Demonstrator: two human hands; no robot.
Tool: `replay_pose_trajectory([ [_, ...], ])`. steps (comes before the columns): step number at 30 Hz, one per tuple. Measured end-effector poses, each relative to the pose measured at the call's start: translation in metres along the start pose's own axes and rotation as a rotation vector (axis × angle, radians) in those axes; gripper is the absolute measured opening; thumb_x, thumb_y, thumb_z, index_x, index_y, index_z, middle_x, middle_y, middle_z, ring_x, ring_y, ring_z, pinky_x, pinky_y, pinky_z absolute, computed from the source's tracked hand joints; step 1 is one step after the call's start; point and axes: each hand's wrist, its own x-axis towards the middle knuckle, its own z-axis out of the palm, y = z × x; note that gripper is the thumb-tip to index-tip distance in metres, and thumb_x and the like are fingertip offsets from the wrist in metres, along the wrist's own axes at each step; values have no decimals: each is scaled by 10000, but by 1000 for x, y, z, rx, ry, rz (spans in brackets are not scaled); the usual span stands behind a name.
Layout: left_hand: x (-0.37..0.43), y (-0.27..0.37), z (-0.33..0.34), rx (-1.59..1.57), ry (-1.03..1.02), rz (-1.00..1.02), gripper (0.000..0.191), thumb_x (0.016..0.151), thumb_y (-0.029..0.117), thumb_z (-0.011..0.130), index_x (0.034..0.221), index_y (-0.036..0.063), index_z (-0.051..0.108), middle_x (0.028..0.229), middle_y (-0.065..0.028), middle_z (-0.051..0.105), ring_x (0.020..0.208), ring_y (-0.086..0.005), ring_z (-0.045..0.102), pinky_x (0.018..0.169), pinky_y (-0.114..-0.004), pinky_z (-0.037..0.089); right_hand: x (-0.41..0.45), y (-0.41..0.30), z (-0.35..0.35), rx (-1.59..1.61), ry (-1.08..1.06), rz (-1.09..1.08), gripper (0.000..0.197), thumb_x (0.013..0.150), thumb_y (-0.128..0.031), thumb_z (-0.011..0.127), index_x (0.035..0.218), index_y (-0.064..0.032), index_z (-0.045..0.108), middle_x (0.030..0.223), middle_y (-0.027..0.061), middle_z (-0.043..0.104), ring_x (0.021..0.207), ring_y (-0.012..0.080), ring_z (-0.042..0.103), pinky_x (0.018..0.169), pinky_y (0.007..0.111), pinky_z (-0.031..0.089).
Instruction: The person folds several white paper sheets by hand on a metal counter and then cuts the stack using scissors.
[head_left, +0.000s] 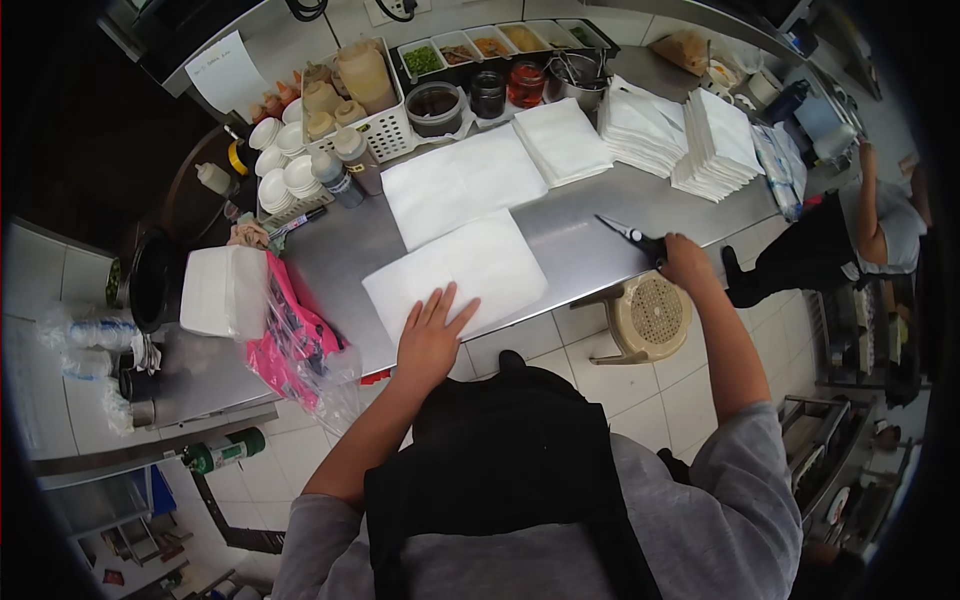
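My left hand (435, 337) lies flat with fingers spread on a white paper sheet (480, 262) near the front edge of the steel counter (577, 240). In my right hand (684, 262) are black-handled scissors (637, 238), their blades pointing left over the counter, apart from the paper. Beyond the near sheet is another white sheet (465, 180), which it partly overlaps or meets. A short pile of squarer white paper (564, 141) lies to that sheet's right. Farther right stand two thick stacks of white paper, one (641, 127) beside the other (716, 146).
Sauce bottles (364, 79) crowd a white basket (382, 135) at the back, beside a topping tray (491, 49) and jars (526, 82). White foam containers (225, 292) and a pink plastic bag (300, 330) occupy the left. A plastic stool (654, 315) stands below; another person (847, 225) is at right.
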Motion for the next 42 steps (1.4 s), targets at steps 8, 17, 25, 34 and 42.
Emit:
replay_pose_trajectory([
  [8, 8, -15, 12, -20, 133, 99, 574, 843, 140, 622, 1390, 269, 506, 1496, -89, 400, 1372, -274, 388, 1135, -446, 285, -151, -62, 36, 965, -316, 42, 543, 778, -215, 779, 1187, -20, 479, 876, 119, 676, 781, 212, 654, 691, 341, 515],
  [17, -4, -26, 31, -167, 310, 178, 365, 840, 142, 568, 1191, 194, 654, 1331, -69, 565, 1264, -288, 506, 1067, -443, 388, -213, -214, 4, 1394, -846, -235, 670, 977, -526, 486, 1466, -130, 256, 841, -1, 493, 750, 121, 520, 724, 261, 444],
  [25, -4, -31, 34, -227, 335, 198, 231, 832, 166, 639, 1062, 165, 663, 1299, -62, 594, 1267, -298, 510, 1078, -431, 379, -205, -243, 3, 1563, -843, 48, 549, 989, -533, 455, 1349, -119, 435, 791, 6, 518, 661, 111, 529, 618, 251, 416],
  [34, -5, -32, 35, -233, 349, 206, 275, 795, 161, 685, 1067, 192, 666, 1296, -58, 598, 1266, -295, 513, 1080, -432, 375, -195, -259, 2, 1555, -775, 85, 512, 1000, -508, 447, 1318, -108, 467, 751, -1, 509, 581, 107, 525, 526, 248, 410],
  [42, -4, -32, 37, -213, 378, 213, 248, 798, 167, 687, 1046, 184, 675, 1280, -55, 609, 1243, -298, 534, 1061, -431, 396, -192, -261, 15, 1638, -772, 133, 444, 1002, -435, 501, 1277, -86, 483, 698, -17, 467, 553, 80, 472, 498, 232, 389],
])
